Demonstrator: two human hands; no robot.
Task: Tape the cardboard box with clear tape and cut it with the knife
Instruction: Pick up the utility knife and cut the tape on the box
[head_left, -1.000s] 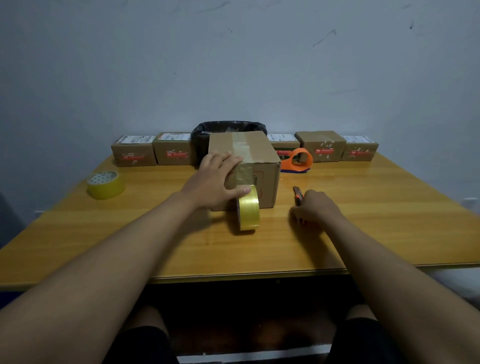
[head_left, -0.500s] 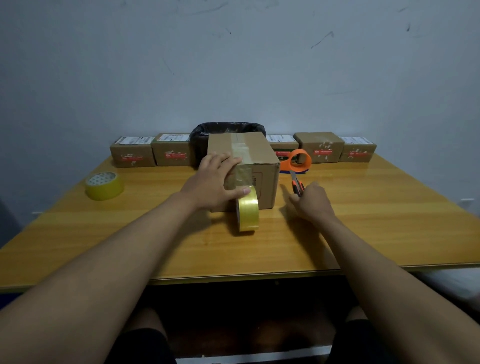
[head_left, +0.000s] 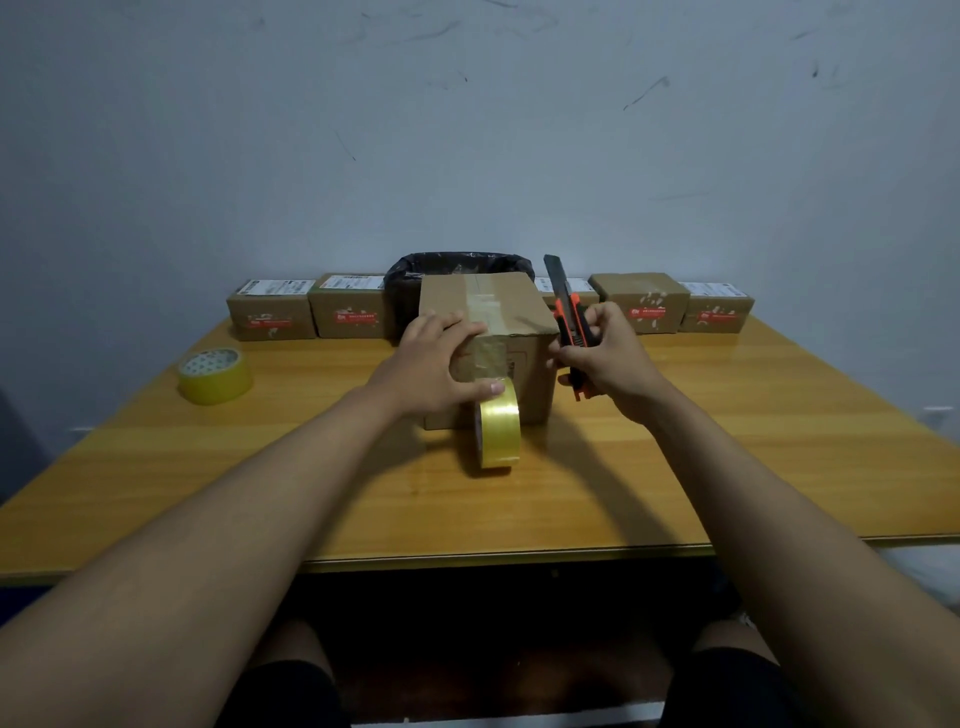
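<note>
A brown cardboard box (head_left: 524, 306) stands mid-table, with a strip of clear tape running over its top and down its front face. The strip leads to a yellowish tape roll (head_left: 498, 427) standing on edge against the box front. My left hand (head_left: 434, 364) lies flat on the box's front left corner, its thumb pressing on the top of the roll. To the right of the box, my right hand (head_left: 605, 356) grips an orange-and-black utility knife (head_left: 567, 317), held upright with its dark blade end pointing up.
Several small labelled cardboard boxes (head_left: 272, 314) line the table's back edge, with a black-bagged bin (head_left: 457, 265) behind the main box. A second tape roll (head_left: 214, 375) lies flat at the left. The wooden table's (head_left: 727, 467) front edge is near my knees.
My right hand has picked the knife up off the table and raised it upright beside the box. My left hand, the box and the roll have stayed put.
</note>
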